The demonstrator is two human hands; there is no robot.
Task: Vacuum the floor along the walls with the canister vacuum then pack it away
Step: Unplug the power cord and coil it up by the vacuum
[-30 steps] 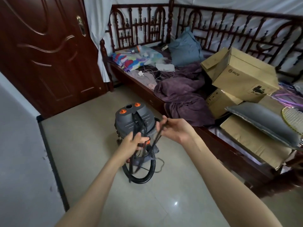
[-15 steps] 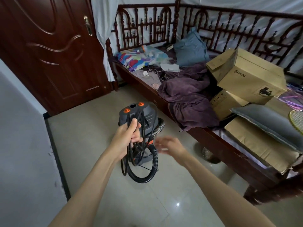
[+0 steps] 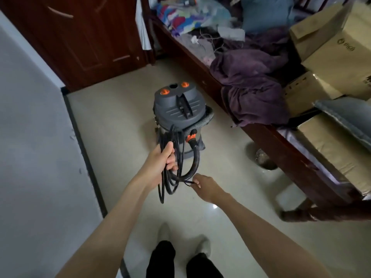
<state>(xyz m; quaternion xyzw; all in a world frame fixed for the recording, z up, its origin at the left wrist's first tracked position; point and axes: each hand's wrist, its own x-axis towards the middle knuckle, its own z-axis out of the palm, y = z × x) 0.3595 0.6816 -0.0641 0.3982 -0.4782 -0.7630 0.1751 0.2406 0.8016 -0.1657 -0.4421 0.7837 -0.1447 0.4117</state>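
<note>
A grey canister vacuum (image 3: 176, 109) with two orange knobs on its lid stands on the tiled floor in front of me. Its black ribbed hose (image 3: 195, 159) curves down from an orange coupling at its side. My left hand (image 3: 163, 157) grips a bundle of black power cord loops (image 3: 168, 185) that hang down below my fist. Lower and to the right, my right hand (image 3: 204, 185) pinches a strand of the cord at the bottom of the loops.
A wooden bed (image 3: 281, 141) along the right holds a purple blanket (image 3: 253, 85), cardboard boxes (image 3: 337, 49) and pillows. A dark wooden door (image 3: 80, 37) stands at the back left, a grey wall (image 3: 36, 137) with black skirting to the left. My feet (image 3: 180, 239) show below.
My view has tilted down and closer to the vacuum. My left hand has lowered with the coiled cord. My right hand dropped from near the coil's top and now pinches a low strand.
</note>
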